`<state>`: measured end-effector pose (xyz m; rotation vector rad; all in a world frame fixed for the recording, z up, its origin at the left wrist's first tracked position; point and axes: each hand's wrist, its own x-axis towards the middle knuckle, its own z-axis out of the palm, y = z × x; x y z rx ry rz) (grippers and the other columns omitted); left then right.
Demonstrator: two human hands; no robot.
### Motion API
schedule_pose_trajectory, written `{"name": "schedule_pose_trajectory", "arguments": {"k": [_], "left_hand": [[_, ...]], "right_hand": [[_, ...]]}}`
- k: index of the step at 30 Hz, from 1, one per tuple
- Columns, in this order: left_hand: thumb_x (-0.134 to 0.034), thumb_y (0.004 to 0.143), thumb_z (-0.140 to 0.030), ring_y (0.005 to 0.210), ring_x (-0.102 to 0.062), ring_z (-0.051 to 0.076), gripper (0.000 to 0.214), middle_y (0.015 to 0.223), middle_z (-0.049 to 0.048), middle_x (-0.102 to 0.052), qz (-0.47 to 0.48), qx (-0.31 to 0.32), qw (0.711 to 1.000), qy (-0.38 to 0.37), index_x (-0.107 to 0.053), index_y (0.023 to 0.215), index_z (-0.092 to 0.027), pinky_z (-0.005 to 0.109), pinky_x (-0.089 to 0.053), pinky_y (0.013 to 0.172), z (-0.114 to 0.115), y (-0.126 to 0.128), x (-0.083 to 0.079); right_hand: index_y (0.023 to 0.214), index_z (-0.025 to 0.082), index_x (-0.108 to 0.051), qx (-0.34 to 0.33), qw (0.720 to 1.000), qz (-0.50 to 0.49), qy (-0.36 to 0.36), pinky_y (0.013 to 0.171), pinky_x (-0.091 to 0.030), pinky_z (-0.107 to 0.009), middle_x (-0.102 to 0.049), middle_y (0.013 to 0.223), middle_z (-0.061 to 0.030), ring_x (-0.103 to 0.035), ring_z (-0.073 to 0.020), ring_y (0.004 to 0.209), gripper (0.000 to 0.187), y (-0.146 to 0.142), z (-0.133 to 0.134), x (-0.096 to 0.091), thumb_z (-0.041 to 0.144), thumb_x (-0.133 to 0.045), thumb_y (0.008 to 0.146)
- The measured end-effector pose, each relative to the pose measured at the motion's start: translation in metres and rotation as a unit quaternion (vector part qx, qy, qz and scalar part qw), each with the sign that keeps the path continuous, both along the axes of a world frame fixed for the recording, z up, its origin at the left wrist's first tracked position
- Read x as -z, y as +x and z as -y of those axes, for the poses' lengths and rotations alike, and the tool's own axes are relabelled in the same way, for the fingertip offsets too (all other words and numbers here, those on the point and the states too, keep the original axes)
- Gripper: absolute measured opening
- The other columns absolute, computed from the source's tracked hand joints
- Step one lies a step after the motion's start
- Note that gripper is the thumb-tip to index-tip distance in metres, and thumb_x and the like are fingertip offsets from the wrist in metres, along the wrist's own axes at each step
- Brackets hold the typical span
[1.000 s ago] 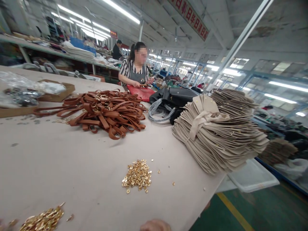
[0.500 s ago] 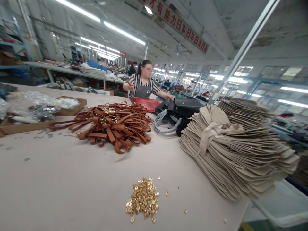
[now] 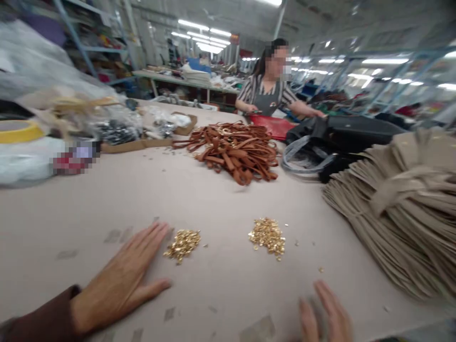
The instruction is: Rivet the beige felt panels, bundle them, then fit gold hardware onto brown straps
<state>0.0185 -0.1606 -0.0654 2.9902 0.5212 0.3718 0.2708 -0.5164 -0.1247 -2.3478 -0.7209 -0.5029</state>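
Observation:
My left hand [image 3: 124, 273] lies on the table with fingers stretched out and thumb apart, holding nothing. Just right of its fingertips is a small heap of gold metal studs or rivet caps [image 3: 183, 244]; I cannot tell whether they touch. A second heap of the same gold pieces [image 3: 268, 236] sits farther right, with a few strays around it. At the bottom edge my right hand [image 3: 327, 313] shows only its fingers, slightly blurred and apart, with nothing visible in them. It is below and right of the second heap.
Brown straps with metal hooks [image 3: 238, 152] are piled mid-table. Tied beige panels [image 3: 399, 213] stack up at right. Behind them lie black bags [image 3: 359, 130] and a red piece [image 3: 272, 126], where a co-worker [image 3: 270, 85] stands. Plastic bags and yellow tape [image 3: 19, 132] lie left.
The view has swung left and down. Both my hands have come into view, along with another gold heap by my left hand. The co-worker's hand has lowered toward the red piece.

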Motion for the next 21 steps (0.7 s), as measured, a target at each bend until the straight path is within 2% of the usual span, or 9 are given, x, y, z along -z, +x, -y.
{"name": "schedule_pose_trajectory", "arguments": {"k": [2, 3, 4, 6, 8, 14, 17, 21], "left_hand": [[-0.054, 0.082, -0.067, 0.140, -0.034, 0.036, 0.098, 0.157, 0.0155, -0.028, -0.028, 0.005, 0.999, -0.025, -0.012, 0.155, -0.016, 0.047, -0.034, 0.115, 0.002, -0.005, -0.003], [-0.053, 0.083, -0.068, 0.141, -0.032, 0.037, 0.099, 0.157, 0.0185, -0.026, -0.034, 0.001, 0.999, -0.037, -0.012, 0.154, -0.013, 0.049, -0.032, 0.115, 0.002, -0.003, -0.003], [-0.052, 0.083, -0.069, 0.142, -0.030, 0.038, 0.099, 0.157, 0.0202, -0.026, -0.034, -0.004, 0.998, -0.048, -0.013, 0.154, -0.011, 0.050, -0.031, 0.116, 0.003, 0.000, -0.004], [-0.050, 0.083, -0.071, 0.143, -0.028, 0.038, 0.099, 0.156, 0.0218, -0.026, -0.033, -0.007, 0.997, -0.067, -0.015, 0.153, -0.010, 0.052, -0.029, 0.116, 0.003, 0.010, -0.007], [-0.049, 0.083, -0.071, 0.143, -0.027, 0.038, 0.098, 0.156, 0.0226, -0.027, -0.035, 0.006, 0.996, -0.086, -0.017, 0.153, -0.010, 0.052, -0.027, 0.117, 0.005, 0.020, -0.009], [-0.057, 0.081, -0.066, 0.147, -0.020, 0.034, 0.100, 0.156, 0.0257, -0.023, -0.038, 0.037, 0.987, -0.154, -0.018, 0.150, -0.005, 0.048, -0.021, 0.120, 0.014, 0.040, -0.016], [-0.066, 0.077, -0.061, 0.147, -0.018, 0.032, 0.103, 0.158, 0.0233, -0.020, -0.027, 0.038, 0.980, -0.196, -0.018, 0.151, -0.008, 0.047, -0.020, 0.121, 0.019, 0.045, -0.015], [-0.072, 0.072, -0.056, 0.147, -0.019, 0.034, 0.105, 0.159, 0.0218, -0.018, 0.004, 0.044, 0.964, -0.261, -0.022, 0.151, -0.010, 0.049, -0.022, 0.120, 0.019, 0.045, -0.015]], "right_hand": [[0.146, 0.006, -0.036, 0.050, 0.997, -0.034, -0.048, 0.102, -0.038, -0.066, -0.045, 0.140, -0.0288, -0.042, -0.0462, 0.130, 0.090, 0.020, -0.003, -0.019, 0.071, -0.040, 0.084], [0.145, -0.002, -0.034, 0.064, 0.995, -0.053, -0.063, 0.104, -0.035, -0.066, -0.042, 0.140, -0.0335, -0.039, -0.0486, 0.131, 0.103, 0.028, -0.008, -0.026, 0.078, -0.034, 0.081], [0.143, -0.009, -0.034, 0.071, 0.992, -0.072, -0.077, 0.105, -0.033, -0.066, -0.041, 0.139, -0.0368, -0.038, -0.0502, 0.131, 0.112, 0.036, -0.015, -0.031, 0.083, -0.028, 0.079], [0.139, -0.014, -0.036, 0.070, 0.989, -0.095, -0.092, 0.106, -0.032, -0.065, -0.043, 0.135, -0.0398, -0.039, -0.0510, 0.130, 0.121, 0.046, -0.030, -0.037, 0.088, -0.019, 0.076], [0.139, -0.013, -0.035, 0.048, 0.989, -0.105, -0.089, 0.108, -0.030, -0.063, -0.042, 0.137, -0.0389, -0.038, -0.0489, 0.131, 0.121, 0.052, -0.047, -0.039, 0.088, -0.018, 0.076], [0.144, -0.007, -0.029, -0.039, 0.992, -0.115, -0.045, 0.114, -0.025, -0.055, -0.033, 0.147, -0.0326, -0.030, -0.0432, 0.138, 0.111, 0.060, -0.095, -0.040, 0.083, -0.029, 0.079], [0.144, -0.002, -0.030, -0.057, 0.992, -0.103, -0.046, 0.112, -0.026, -0.058, -0.033, 0.147, -0.0303, -0.029, -0.0427, 0.139, 0.103, 0.066, -0.101, -0.036, 0.079, -0.031, 0.082], [0.142, 0.001, -0.035, -0.057, 0.992, -0.081, -0.076, 0.109, -0.030, -0.062, -0.040, 0.143, -0.0306, -0.035, -0.0450, 0.135, 0.099, 0.084, -0.100, -0.035, 0.078, -0.036, 0.080]]}}
